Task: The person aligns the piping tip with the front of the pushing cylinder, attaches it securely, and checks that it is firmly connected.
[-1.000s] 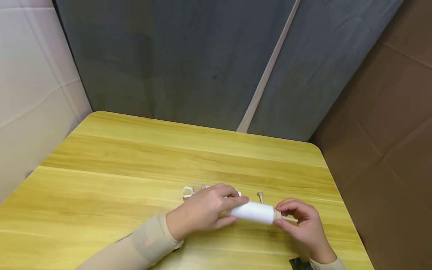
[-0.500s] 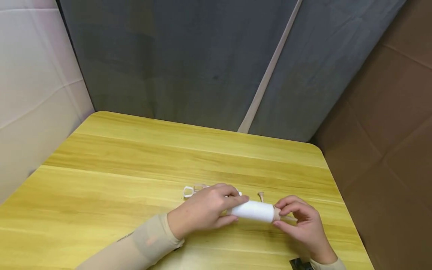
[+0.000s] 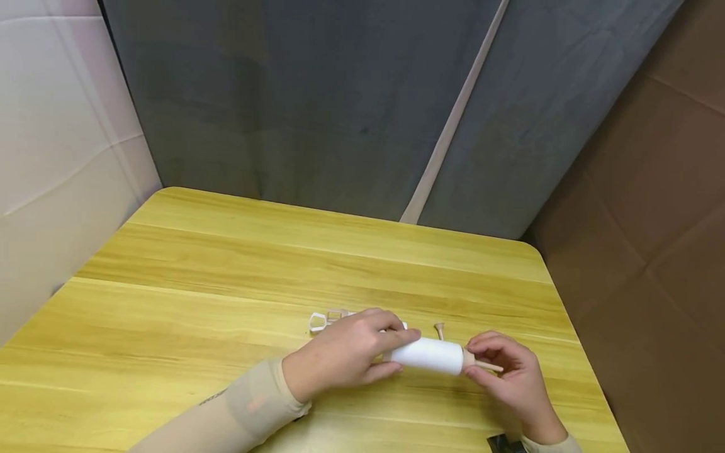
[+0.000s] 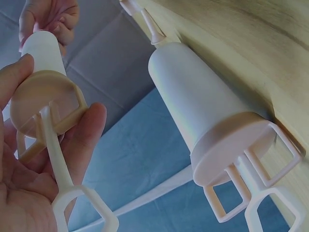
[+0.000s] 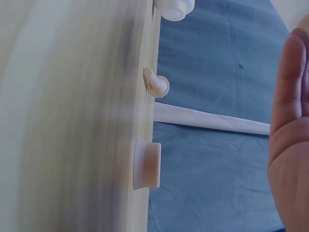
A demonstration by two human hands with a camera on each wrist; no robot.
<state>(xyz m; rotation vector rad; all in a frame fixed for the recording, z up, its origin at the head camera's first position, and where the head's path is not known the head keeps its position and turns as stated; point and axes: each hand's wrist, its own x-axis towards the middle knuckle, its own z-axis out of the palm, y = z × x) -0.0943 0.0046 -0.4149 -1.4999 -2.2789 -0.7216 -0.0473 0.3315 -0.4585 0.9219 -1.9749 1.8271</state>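
My left hand [image 3: 351, 352] holds a white piping syringe [image 3: 427, 354] level above the table, thumb and fingers around its beige end cap [image 4: 41, 104]. That cap carries square finger loops, and a white plunger with a ring handle [image 4: 84, 198] sticks out of it. At the other end my right hand [image 3: 510, 371] pinches the beige base of a long thin nozzle [image 3: 488, 365]. Only part of the right hand shows in the right wrist view. A second white syringe [image 4: 193, 92], built alike, lies on the table behind my left hand.
Near the second syringe is a loose beige flared nozzle [image 3: 439, 329]. The right wrist view also has a short beige cap-like piece [image 5: 147, 164] on the wood-grain table [image 3: 226, 251]. A grey curtain [image 3: 317, 113] stands behind the table, a brown one [image 3: 640, 207] at its right.
My right fingers shifted around the nozzle base, first covering more of it and now showing it again. My left hand and the syringe have stayed almost in place.
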